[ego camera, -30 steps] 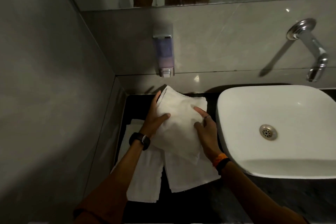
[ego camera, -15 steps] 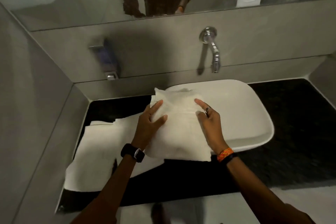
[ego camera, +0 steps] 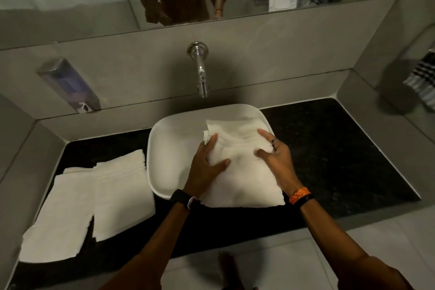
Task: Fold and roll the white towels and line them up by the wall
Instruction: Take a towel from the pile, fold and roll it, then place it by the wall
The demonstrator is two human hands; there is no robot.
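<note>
- towel in both my hands, a folded white bundle held over the right half of the white sink, its near edge reaching past the sink's front rim above the black table.
- left hand lies on the towel's left side, thumb spread across the top, fingertips up at the far left corner where a loose layer sticks out; the grip looks like a light pinch on the cloth, fingers partly hidden under it.
- right hand presses on the right side, index finger stretched toward the far edge, thumb lying across the middle; a ring shows on one finger. this grip is also on the towel, flat more than clenched.
- black watch on my left wrist, orange band with a dark one beside it on the right wrist.
- two more white towels lie flat on the table left of the sink, side by side and touching, the right one just beside the sink's edge.
- chrome tap comes out of the grey wall above the sink; soap dispenser is fixed to the wall to the left.
- striped cloth hangs at the far right.
</note>
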